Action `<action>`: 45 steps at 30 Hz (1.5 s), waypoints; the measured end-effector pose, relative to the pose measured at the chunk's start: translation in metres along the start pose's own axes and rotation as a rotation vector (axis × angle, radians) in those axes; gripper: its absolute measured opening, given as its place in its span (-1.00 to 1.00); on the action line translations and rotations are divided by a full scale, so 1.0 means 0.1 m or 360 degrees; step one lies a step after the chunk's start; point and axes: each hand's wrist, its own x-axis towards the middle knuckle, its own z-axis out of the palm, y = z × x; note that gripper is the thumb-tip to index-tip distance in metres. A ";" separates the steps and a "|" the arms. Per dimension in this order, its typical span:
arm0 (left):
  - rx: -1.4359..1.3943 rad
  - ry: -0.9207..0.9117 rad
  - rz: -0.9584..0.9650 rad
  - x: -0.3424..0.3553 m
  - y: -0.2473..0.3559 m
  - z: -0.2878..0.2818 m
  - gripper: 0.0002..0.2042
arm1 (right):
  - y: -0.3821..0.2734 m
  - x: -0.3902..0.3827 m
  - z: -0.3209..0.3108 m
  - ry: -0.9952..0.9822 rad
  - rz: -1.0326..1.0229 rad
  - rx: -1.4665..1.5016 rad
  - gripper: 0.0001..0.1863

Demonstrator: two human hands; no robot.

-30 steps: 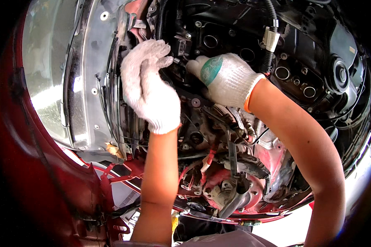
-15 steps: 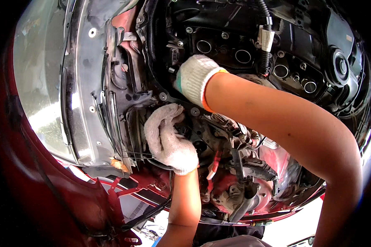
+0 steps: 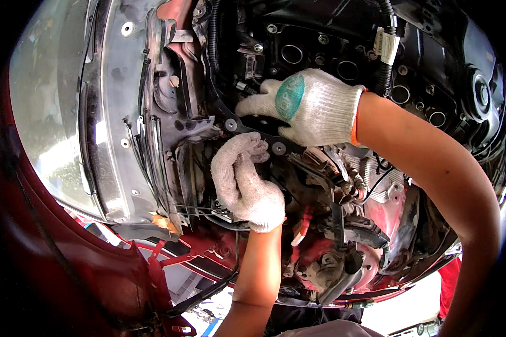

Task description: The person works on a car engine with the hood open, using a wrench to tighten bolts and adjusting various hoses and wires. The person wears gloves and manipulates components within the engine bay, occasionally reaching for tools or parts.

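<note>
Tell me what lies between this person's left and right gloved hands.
In the head view, a black strip with two round metal fittings runs between the left hand and the right hand.

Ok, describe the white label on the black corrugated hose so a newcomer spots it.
On the black engine at upper right, look up and right from the white-gloved right hand. A black corrugated hose descends there from the top edge. The white label sits on it, pale and straight-edged among dark parts and silver-rimmed round holes.
</note>
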 end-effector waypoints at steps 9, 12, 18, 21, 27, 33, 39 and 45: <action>0.0097 -0.0013 0.0105 -0.01 -0.03 0.03 -0.79 | 0.04 0.07 0.07 0.0028 0.0136 0.0097 -0.52; 0.0049 -0.0030 0.0052 0.00 0.00 0.02 -0.78 | 0.04 0.07 0.10 0.0090 0.0103 0.0035 -0.55; 0.0020 0.0025 -0.0097 -0.02 0.01 0.04 -0.81 | 0.03 0.10 0.15 0.0195 0.0148 0.0012 -0.65; 0.0049 0.0019 -0.0065 -0.01 0.00 0.05 -0.80 | 0.03 0.13 0.15 0.0241 0.0140 -0.0043 -0.67; -0.0060 0.0016 -0.0039 -0.03 -0.02 0.05 -0.77 | 0.02 0.15 0.15 0.0227 0.0123 -0.0094 -0.72; 0.0041 0.0060 -0.0041 -0.02 0.00 0.10 -0.81 | 0.06 0.11 0.17 0.0341 0.0008 -0.0183 -0.76; 0.0116 0.0005 0.0063 -0.02 -0.02 0.06 -0.82 | 0.02 0.12 0.09 0.0078 0.0120 -0.0130 -0.73; 0.0406 -0.0366 0.0072 0.29 0.19 -0.04 -0.81 | -0.20 -0.36 0.00 0.0347 0.0574 0.0489 -0.53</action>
